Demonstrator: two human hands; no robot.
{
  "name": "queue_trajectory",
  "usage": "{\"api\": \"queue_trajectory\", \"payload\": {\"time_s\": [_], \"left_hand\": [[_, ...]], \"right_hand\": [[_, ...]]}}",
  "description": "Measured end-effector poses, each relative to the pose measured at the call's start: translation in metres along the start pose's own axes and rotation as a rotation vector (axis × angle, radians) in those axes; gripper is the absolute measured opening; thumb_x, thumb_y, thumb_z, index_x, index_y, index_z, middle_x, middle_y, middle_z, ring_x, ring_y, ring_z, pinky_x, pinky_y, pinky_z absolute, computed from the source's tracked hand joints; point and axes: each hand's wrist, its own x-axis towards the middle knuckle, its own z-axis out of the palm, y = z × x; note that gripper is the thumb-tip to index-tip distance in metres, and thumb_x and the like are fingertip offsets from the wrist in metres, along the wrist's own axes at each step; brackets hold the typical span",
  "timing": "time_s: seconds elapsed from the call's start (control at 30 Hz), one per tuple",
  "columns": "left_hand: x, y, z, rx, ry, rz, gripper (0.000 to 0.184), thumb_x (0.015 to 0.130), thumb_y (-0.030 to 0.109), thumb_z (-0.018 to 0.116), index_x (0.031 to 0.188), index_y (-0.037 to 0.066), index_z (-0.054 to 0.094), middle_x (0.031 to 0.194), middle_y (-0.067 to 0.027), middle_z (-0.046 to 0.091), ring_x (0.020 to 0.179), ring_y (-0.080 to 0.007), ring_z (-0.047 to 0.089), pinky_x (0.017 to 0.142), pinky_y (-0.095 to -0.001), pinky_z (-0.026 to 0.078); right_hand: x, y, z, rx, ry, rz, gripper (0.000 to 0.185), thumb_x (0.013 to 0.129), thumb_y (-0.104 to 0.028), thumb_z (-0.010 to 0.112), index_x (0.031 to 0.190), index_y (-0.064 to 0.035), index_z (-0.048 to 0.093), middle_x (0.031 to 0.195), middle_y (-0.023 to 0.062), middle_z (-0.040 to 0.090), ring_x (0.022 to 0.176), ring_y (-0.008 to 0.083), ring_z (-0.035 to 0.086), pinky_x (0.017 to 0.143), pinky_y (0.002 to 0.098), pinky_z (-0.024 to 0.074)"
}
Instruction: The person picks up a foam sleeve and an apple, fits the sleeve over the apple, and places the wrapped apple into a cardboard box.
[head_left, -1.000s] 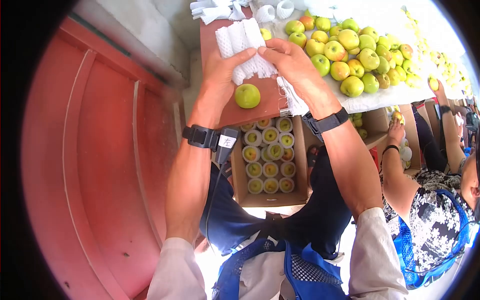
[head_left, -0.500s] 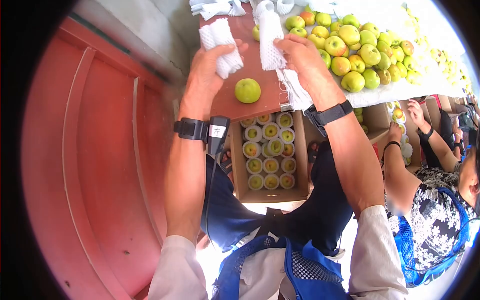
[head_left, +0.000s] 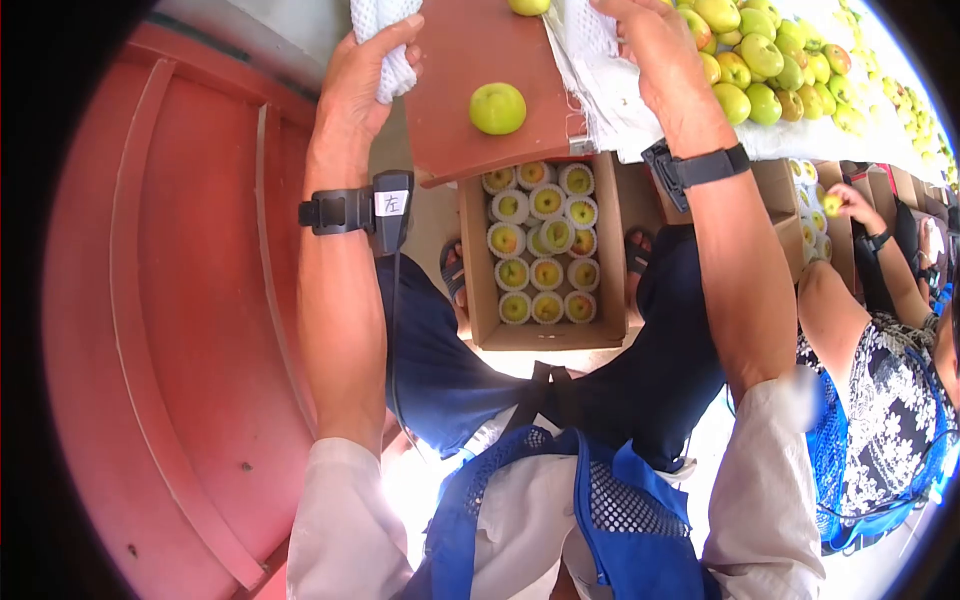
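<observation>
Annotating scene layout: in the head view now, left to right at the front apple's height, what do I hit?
Red panel → left hand → front apple → right hand → apple pile.

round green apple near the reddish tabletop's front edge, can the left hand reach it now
Probably yes: nothing visible stands between the left hand and the round green apple, though the white foam netting in that hand's grip may hinder grasping.
</observation>
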Motion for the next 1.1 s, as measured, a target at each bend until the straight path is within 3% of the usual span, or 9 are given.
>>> {"api": "queue_trajectory", "payload": {"time_s": [0.33,0.6,0.67,0.73,0.87,0.9,0.93,1.03,1.1], "left_hand": [[-0.021,0.002,0.01,0.153,-0.097,-0.032,0.022,0.099,0.017,0.071,0.112,0.002,0.062,0.091,-0.0025,0.063,0.072,-0.0097,0.057,0.064,-0.0266,0.047],[-0.084,0.0,0.074,0.577,-0.721,-0.337,0.054,0.091,0.025,0.079,0.135,0.003,0.057,0.096,-0.0003,0.067,0.078,-0.0081,0.062,0.061,-0.0246,0.05],[-0.09,-0.026,0.089,0.755,-0.981,-0.527,0.068,0.088,0.028,0.083,0.146,0.008,0.055,0.119,-0.004,0.069,0.098,-0.0133,0.064,0.077,-0.0303,0.055],[-0.104,-0.05,0.099,0.974,-1.215,-0.307,0.079,0.086,0.038,0.084,0.146,-0.002,0.052,0.131,-0.0187,0.067,0.123,-0.0327,0.063,0.103,-0.0428,0.05],[-0.096,-0.049,0.095,0.903,-1.046,-0.279,0.063,0.092,0.035,0.079,0.134,-0.007,0.061,0.123,-0.0202,0.071,0.109,-0.0341,0.07,0.098,-0.0414,0.054],[-0.09,-0.029,0.101,0.766,-0.91,-0.397,0.05,0.096,0.03,0.076,0.128,-0.007,0.065,0.114,-0.0154,0.074,0.098,-0.025,0.073,0.09,-0.035,0.056],[-0.08,-0.024,0.099,0.778,-0.906,-0.373,0.05,0.096,0.03,0.076,0.128,-0.007,0.065,0.114,-0.0154,0.074,0.098,-0.025,0.073,0.09,-0.035,0.056],[-0.063,-0.012,0.088,0.443,-0.427,-0.272,0.042,0.1,0.031,0.072,0.127,0.0,0.068,0.107,-0.0079,0.073,0.094,-0.0107,0.067,0.076,-0.0268,0.049],[-0.057,-0.009,0.088,0.407,-0.25,-0.174,0.043,0.101,0.033,0.071,0.128,0.0,0.067,0.108,-0.0074,0.073,0.094,-0.0103,0.066,0.076,-0.026,0.047]], "right_hand": [[-0.005,0.002,-0.011,0.127,-0.081,-0.008,0.014,0.093,-0.015,0.065,0.083,-0.0059,0.067,0.071,-0.0011,0.058,0.063,0.011,0.052,0.056,0.0276,0.0385],[-0.001,0.004,-0.016,0.072,-0.033,-0.027,0.012,0.094,-0.013,0.064,0.084,-0.0075,0.066,0.07,-0.0017,0.058,0.062,0.0106,0.052,0.055,0.0275,0.0392],[0.003,0.007,-0.019,0.212,-0.094,0.047,0.01,0.094,-0.014,0.065,0.086,-0.0071,0.066,0.073,-0.0009,0.06,0.065,0.01,0.055,0.057,0.0275,0.0414],[0.009,0.011,-0.026,0.165,-0.103,0.031,0.01,0.094,-0.014,0.066,0.089,-0.0062,0.067,0.077,0.0009,0.063,0.068,0.0113,0.057,0.059,0.0279,0.0437],[0.01,0.009,-0.026,0.167,-0.021,0.094,0.016,0.093,-0.012,0.072,0.107,-0.0056,0.072,0.089,-0.0022,0.07,0.084,0.0073,0.064,0.071,0.0227,0.0485],[0.012,0.01,-0.028,0.168,-0.021,0.064,0.016,0.093,-0.012,0.072,0.107,-0.0056,0.072,0.089,-0.0022,0.07,0.084,0.0073,0.064,0.071,0.0227,0.0485],[0.012,0.011,-0.029,0.233,-0.114,0.106,0.019,0.093,-0.01,0.071,0.111,-0.0039,0.071,0.093,-0.0005,0.071,0.089,0.0085,0.066,0.075,0.0243,0.0515],[0.006,0.008,-0.021,0.352,-0.248,0.175,0.022,0.095,-0.007,0.069,0.116,-0.001,0.07,0.098,0.0027,0.072,0.092,0.0101,0.068,0.079,0.0264,0.0559],[-0.001,0.005,-0.013,0.451,-0.306,0.207,0.021,0.097,-0.006,0.066,0.117,0.0006,0.068,0.102,0.0049,0.072,0.089,0.0113,0.069,0.079,0.0264,0.0577]]}}
